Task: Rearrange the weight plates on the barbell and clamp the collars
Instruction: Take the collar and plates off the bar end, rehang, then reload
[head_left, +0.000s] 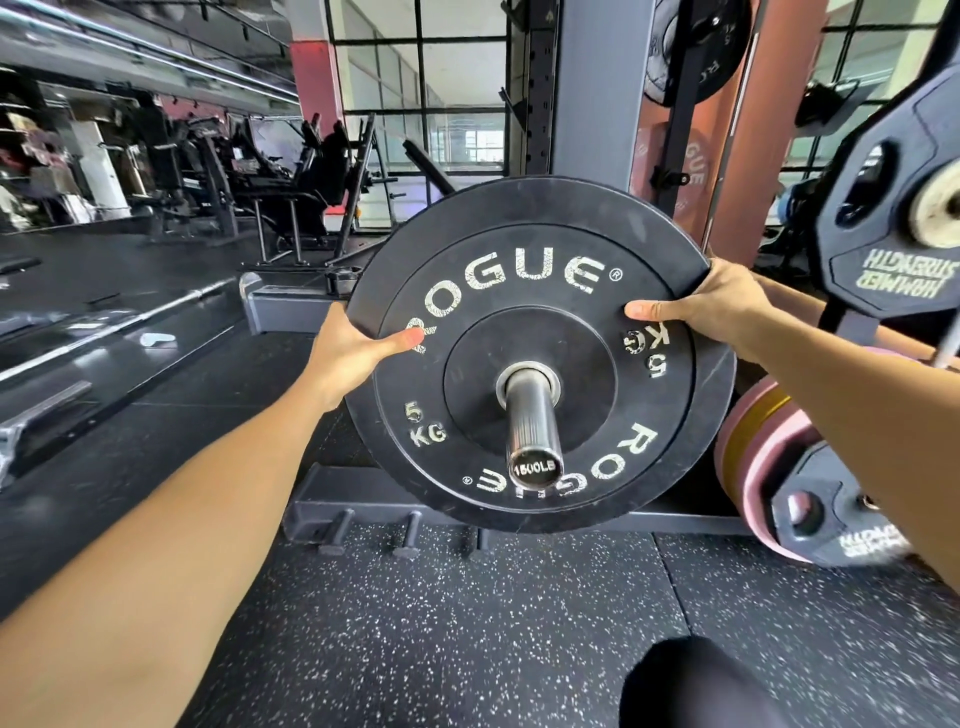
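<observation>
A black Rogue 5 kg bumper plate (540, 244) sits on the steel barbell sleeve (530, 421), whose end cap points toward me. My left hand (358, 353) grips the plate's left rim, thumb across the face and fingers hidden behind it. On the upper right rim my right hand (711, 306) grips the same way, thumb on the face. A second black plate edge shows just behind the front one. No collar is visible on the sleeve.
A black Hammer Strength plate (893, 249) hangs on a peg at the right. Pink and yellow plates (763, 457) are stored lower right. The grey rack upright (597, 88) stands behind. Another barbell (119, 322) lies on the floor at left. My knee (696, 686) shows bottom right.
</observation>
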